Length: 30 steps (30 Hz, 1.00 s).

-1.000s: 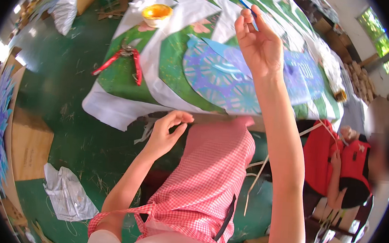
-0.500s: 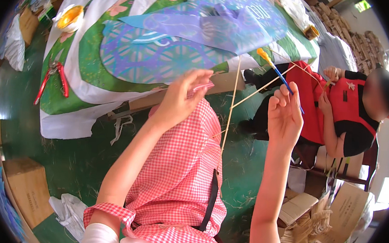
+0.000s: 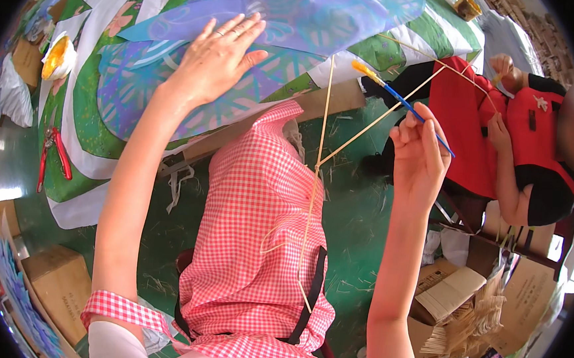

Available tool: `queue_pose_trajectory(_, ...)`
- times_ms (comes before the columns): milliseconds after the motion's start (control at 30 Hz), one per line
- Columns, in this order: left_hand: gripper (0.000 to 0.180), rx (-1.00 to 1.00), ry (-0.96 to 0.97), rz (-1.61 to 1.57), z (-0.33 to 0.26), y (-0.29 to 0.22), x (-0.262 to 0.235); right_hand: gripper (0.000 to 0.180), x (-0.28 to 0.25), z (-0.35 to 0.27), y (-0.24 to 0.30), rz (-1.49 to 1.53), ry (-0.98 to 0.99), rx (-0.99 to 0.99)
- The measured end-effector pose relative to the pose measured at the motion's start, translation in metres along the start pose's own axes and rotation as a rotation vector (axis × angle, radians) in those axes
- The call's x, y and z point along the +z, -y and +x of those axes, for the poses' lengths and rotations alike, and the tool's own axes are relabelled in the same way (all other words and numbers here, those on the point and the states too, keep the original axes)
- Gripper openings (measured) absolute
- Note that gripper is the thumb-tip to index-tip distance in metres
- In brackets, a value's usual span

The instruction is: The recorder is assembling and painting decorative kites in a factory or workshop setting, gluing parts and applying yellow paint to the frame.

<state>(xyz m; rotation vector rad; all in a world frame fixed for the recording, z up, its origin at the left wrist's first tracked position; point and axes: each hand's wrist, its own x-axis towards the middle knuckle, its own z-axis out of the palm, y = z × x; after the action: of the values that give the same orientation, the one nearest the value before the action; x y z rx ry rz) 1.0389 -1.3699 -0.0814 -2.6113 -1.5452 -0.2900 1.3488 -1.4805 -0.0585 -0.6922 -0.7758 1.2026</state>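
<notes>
My right hand [image 3: 422,148] is closed round a paintbrush [image 3: 409,104] with a blue handle. Its bristles, tilted up to the left, carry a yellow coating. My left hand [image 3: 219,61] lies with fingers stretched out over a blue-purple printed fabric piece [image 3: 311,21] on the table. A frame of thin bamboo sticks [image 3: 324,122] leans up from my lap, between my hands, with one stick branching off to the upper right. Its lower part crosses my pink checked apron [image 3: 249,243].
Red-handled pliers [image 3: 56,153] and a cup of yellow paste [image 3: 57,58] lie at the table's left. At right sits a person in a red apron [image 3: 460,124], handling thin sticks. Cardboard boxes [image 3: 60,283] stand on the floor [image 3: 355,250]; bundled sticks [image 3: 477,319] lie at lower right.
My left hand has let go of the checked apron cloth and moved up and left onto the fabric. My right hand still holds the paintbrush. The view has shifted somewhat.
</notes>
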Motion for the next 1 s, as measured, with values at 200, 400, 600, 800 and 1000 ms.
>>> queue_pose_trajectory(200,0.059,-0.026,-0.058,-0.045,-0.003,0.002,0.007,0.026,-0.002,0.021,-0.018,-0.029,0.038,-0.01)
queue_pose_trajectory(400,0.059,-0.015,-0.072,-0.041,-0.003,0.005,0.009,0.025,-0.006,0.02,-0.026,-0.096,-0.001,0.023)
queue_pose_trajectory(600,0.059,-0.021,-0.072,-0.036,-0.003,0.004,0.009,0.025,-0.011,0.023,-0.029,-0.111,-0.013,0.027)
queue_pose_trajectory(800,0.059,-0.022,-0.079,-0.025,-0.004,0.004,0.01,0.025,-0.011,0.026,-0.032,-0.107,-0.034,0.038)
queue_pose_trajectory(1000,0.059,-0.007,-0.1,-0.026,-0.004,0.006,0.013,0.024,-0.011,0.02,-0.033,-0.127,-0.032,0.047)
